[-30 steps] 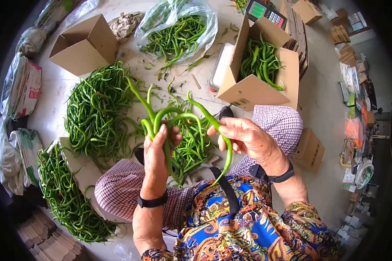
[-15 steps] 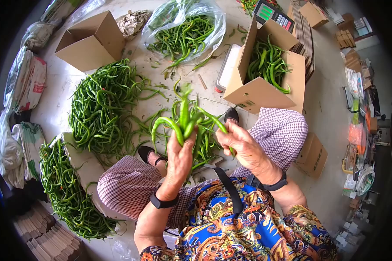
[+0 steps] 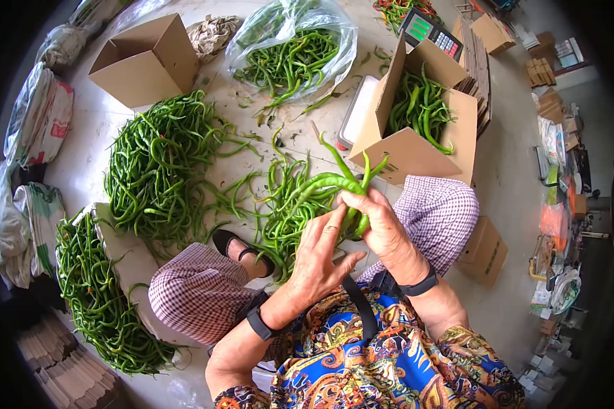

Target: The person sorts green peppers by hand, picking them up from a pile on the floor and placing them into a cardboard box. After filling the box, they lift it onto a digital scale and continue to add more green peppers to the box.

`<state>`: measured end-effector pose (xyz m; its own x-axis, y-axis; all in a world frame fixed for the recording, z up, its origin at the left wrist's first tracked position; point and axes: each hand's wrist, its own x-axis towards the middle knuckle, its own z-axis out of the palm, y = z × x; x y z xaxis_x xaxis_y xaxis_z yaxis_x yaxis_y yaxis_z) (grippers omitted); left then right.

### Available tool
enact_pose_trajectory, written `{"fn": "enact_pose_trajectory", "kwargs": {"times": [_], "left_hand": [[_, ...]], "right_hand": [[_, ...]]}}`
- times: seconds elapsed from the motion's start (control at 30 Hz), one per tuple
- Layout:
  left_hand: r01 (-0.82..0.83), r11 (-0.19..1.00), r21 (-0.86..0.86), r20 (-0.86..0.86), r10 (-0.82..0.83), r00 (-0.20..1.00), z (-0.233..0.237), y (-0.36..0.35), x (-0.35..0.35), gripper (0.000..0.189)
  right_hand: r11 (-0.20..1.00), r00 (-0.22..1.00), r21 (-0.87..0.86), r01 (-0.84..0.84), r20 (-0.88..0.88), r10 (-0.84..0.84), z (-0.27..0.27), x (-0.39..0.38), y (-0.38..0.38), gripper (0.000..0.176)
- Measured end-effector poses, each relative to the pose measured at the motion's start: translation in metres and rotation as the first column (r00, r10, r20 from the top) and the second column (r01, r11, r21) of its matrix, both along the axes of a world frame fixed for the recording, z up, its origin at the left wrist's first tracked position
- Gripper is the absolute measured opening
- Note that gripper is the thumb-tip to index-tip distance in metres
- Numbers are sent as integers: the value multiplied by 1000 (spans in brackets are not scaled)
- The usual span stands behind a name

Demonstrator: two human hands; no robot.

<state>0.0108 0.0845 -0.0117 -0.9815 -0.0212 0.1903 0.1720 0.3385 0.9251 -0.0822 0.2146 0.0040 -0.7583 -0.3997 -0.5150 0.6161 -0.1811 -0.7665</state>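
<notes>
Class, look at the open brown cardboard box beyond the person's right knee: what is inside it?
Long green chilli peppers are heaped in the open brown cardboard box, some curling over its rim. Its floor and lower peppers are hidden by the pile and front wall.

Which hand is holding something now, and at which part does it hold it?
The right hand grips a small bunch of green chili peppers near their lower ends; the left hand is open beside it, holding nothing.

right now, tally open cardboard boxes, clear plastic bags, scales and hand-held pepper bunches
empty open cardboard box: 1
open cardboard box of green peppers: 1
clear plastic bag: 1
electronic scale: 1
bunch of green peppers in right hand: 1
total: 5
</notes>
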Motion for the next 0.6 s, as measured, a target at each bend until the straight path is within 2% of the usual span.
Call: {"fn": "enact_pose_trajectory", "kwargs": {"times": [0.07, 0.1, 0.13, 0.2, 0.23, 0.27, 0.33, 0.4, 0.43, 0.47, 0.57, 0.6], "left_hand": [[-29, 963, 266, 121, -4, 993, 4, -4, 0, 60], [-97, 905, 413, 173, 27, 984, 0, -4, -3, 43], [-227, 768, 599, 364, -8, 931, -1, -5, -2, 35], [-319, 749, 581, 512, -32, 858, 4, -20, -5, 33], [-402, 638, 656, 529, -9, 849, -3, -20, -4, 29], [-441, 610, 658, 508, 73, 858, -8, -20, -4, 26], [-480, 637, 603, 468, 205, 860, -5, -24, -6, 22], [-477, 624, 618, 436, 233, 869, -7, -30, -8, 18], [-475, 639, 606, 408, 263, 874, -9, -33, -9, 18], [-474, 652, 592, 379, 294, 878, -11, -36, -9, 17], [-534, 571, 623, 404, 349, 846, -4, -42, -12, 17], [-552, 550, 627, 410, 370, 834, -1, -43, -13, 16]], "right_hand": [[998, 998, -15, 56, 28, -56, 1, -4, 3, 26], [998, 997, -39, 43, 60, -40, 0, -5, 7, 24], [998, 995, -64, 29, 94, -23, 1, -5, 10, 22], [1000, 997, 5, 19, 74, -20, 6, -5, 13, 20], [1000, 997, 21, 21, 75, -23, 9, -5, 13, 21], [999, 997, 37, 24, 77, -26, 10, -5, 14, 22], [1000, 998, 17, 2, 67, -3, 5, -7, 18, 26], [989, 987, -148, 30, 158, -7, 3, -9, 20, 30], [979, 986, -204, -6, 164, 40, 2, -10, 23, 33], [980, 985, -197, -1, 169, 35, 2, -12, 24, 33], [944, 969, -330, 0, 232, 81, 0, -12, 21, 41], [945, 969, -328, 3, 235, 79, 1, -12, 20, 41]]}}
